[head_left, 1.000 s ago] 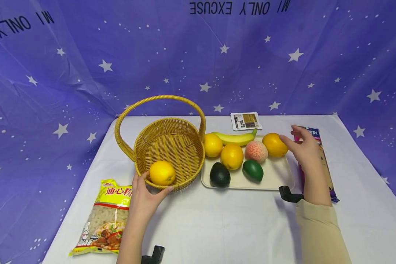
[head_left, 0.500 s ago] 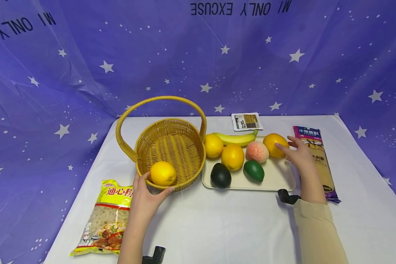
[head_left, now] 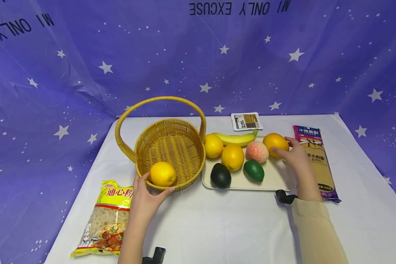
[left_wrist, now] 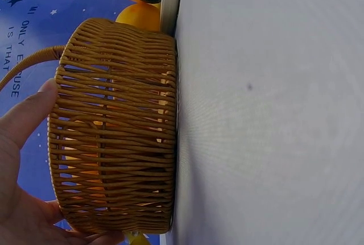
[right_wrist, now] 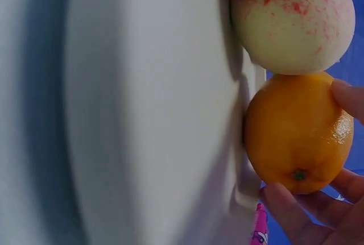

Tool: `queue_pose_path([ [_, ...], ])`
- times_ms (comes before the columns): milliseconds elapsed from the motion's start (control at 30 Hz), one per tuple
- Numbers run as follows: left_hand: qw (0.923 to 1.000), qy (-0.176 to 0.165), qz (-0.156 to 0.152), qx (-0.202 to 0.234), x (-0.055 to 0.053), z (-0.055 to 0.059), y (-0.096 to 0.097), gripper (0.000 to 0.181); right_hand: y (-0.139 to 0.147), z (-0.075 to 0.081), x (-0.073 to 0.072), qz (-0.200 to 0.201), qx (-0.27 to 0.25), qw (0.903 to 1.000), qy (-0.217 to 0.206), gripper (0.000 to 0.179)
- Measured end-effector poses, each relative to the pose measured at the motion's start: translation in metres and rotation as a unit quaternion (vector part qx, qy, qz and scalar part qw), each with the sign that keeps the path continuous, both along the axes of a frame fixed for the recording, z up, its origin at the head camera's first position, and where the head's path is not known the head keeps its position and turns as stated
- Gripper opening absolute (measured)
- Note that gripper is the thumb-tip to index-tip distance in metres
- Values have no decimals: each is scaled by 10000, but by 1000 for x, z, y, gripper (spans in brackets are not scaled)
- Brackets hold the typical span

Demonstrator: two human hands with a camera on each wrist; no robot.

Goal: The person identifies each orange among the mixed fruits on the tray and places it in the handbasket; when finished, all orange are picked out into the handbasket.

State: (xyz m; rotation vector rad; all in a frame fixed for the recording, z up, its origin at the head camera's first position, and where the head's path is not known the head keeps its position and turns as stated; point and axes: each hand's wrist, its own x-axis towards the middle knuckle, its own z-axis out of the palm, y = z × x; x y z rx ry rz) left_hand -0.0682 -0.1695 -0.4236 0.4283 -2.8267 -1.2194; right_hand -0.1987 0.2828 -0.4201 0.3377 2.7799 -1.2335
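Note:
My left hand (head_left: 146, 196) holds the near rim of the woven basket (head_left: 188, 179), its thumb and fingers spread along the wall in the left wrist view. One orange (head_left: 163, 174) lies inside the basket, close to that rim. At the right end of the cream tray (head_left: 274, 185), my right hand (head_left: 298, 157) has its thumb and fingers around another orange (right_wrist: 298, 137). This orange sits next to the peach (right_wrist: 293, 23). Also on the tray are a banana (head_left: 234, 139), two more oranges (head_left: 232, 157), a dark avocado (head_left: 220, 176) and a green fruit (head_left: 254, 171).
A bag of macaroni (head_left: 105, 220) lies at the left, partly behind the left forearm. To the right of the tray is a long pack of noodles (head_left: 318, 161). A small white packet (head_left: 246, 121) lies behind the tray. A purple starry cloth (head_left: 204, 66) hangs behind the table.
My right hand has moved left from over the noodle pack to the orange at the tray's right end, and its fingers have closed in around it. The left hand has stayed on the basket.

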Motion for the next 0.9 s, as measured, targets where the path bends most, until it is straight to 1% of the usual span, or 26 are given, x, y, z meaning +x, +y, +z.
queue_pose_path([
  [200,10000,21,5,33,0,0,1,107,-1,-5,-1,-280,126,9994,153,95],
  [333,10000,-7,19,37,0,1,2,108,-1,-7,-1,-449,-3,9988,207,95],
  [433,10000,6,31,40,0,1,2,107,-1,-6,1,-605,-235,9976,238,93],
  [533,10000,13,34,25,0,0,2,106,-2,-3,4,-722,-481,9955,367,91],
  [633,10000,-7,30,13,0,0,1,107,-4,2,5,-763,-639,9931,613,88],
  [767,10000,-20,20,8,0,1,0,107,-10,11,7,-754,-695,9908,887,86],
  [900,10000,-22,13,12,0,0,0,107,-20,23,10,-769,-690,9896,1000,85],
])
